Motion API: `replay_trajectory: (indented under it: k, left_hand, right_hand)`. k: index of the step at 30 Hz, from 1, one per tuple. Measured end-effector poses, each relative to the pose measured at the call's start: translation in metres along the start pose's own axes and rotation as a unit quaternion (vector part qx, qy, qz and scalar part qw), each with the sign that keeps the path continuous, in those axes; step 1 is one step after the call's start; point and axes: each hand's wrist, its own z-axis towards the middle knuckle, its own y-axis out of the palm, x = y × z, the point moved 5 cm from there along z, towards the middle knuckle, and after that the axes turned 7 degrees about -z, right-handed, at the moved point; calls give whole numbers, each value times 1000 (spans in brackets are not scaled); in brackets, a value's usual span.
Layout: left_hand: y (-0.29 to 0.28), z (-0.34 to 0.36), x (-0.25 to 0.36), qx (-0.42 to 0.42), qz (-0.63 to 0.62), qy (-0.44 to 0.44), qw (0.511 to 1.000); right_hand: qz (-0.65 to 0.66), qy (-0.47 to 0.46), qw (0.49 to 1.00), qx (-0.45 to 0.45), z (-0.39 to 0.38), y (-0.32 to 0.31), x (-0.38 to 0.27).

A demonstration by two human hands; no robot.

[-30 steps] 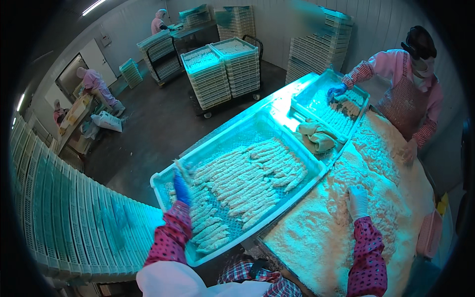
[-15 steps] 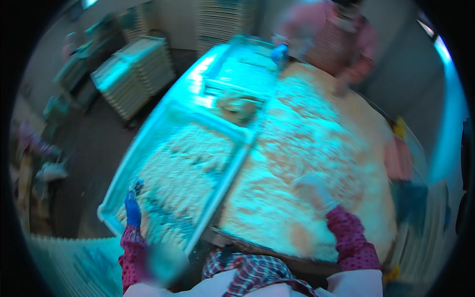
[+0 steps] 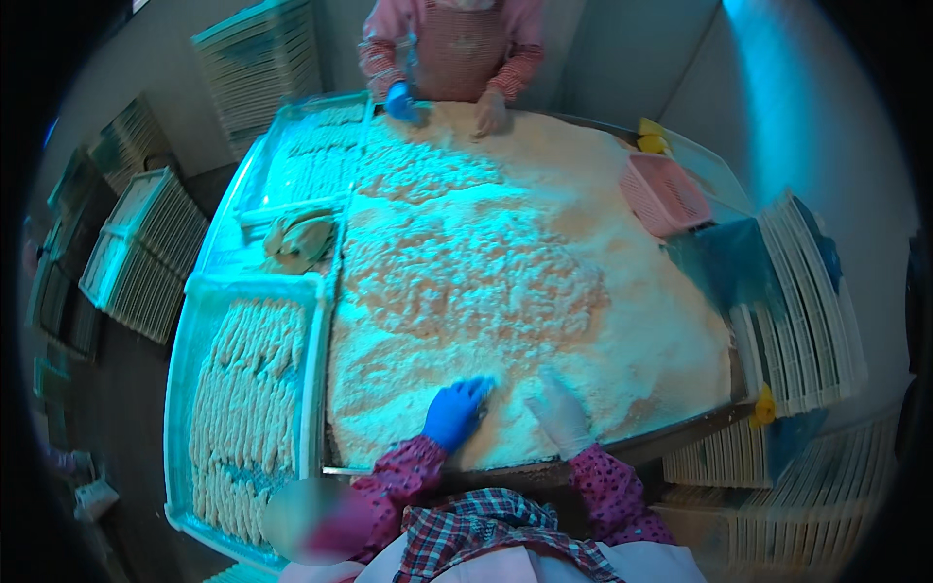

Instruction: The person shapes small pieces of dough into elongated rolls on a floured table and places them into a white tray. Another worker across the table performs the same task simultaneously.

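Note:
My left hand [image 3: 457,414], in a blue glove, reaches over the near edge of a table spread with pale breadcrumb-like coating [image 3: 641,330]. Its fingers stretch forward onto the crumbs, their tips slightly blurred. Close by on its right, my right hand [image 3: 561,416] wears a whitish glove, thumb and fingers apart over the same crumbs. Neither hand visibly holds anything. Ahead of them lies a wide patch of small coated pieces [image 3: 466,277], half buried in the crumbs. To the left stands a light-blue tray [image 3: 178,389] with rows of coated strips [image 3: 248,369].
Across the table a person [image 3: 457,49] works with one blue and one pale glove. A second tray [image 3: 255,180] and a crumpled cloth-like bundle [image 3: 299,238] are at the left. At the right are a pink basket [image 3: 666,194] and stacked trays [image 3: 802,301]; more stacks [image 3: 146,257] stand left.
My left hand has left the near tray and come right to the crumbs beside my right hand. The view has turned, and the far person's hands are now both at the table.

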Motion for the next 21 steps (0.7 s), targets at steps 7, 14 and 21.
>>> replay_trajectory:
  k: [7, 14, 21]
  left_hand:
    - [-21, -25, -3, -34, 79, 33, 996]
    - [51, -12, -24, 31, -616, -352, 704]
    - [57, 13, 23, 346, -798, -33, 493]
  right_hand:
    - [-34, 32, 998, 50, -25, -4, 11]
    - [127, -79, 982, 115, 13, -13, -35]
    - [128, -204, 969, 59, 30, 4, -113]
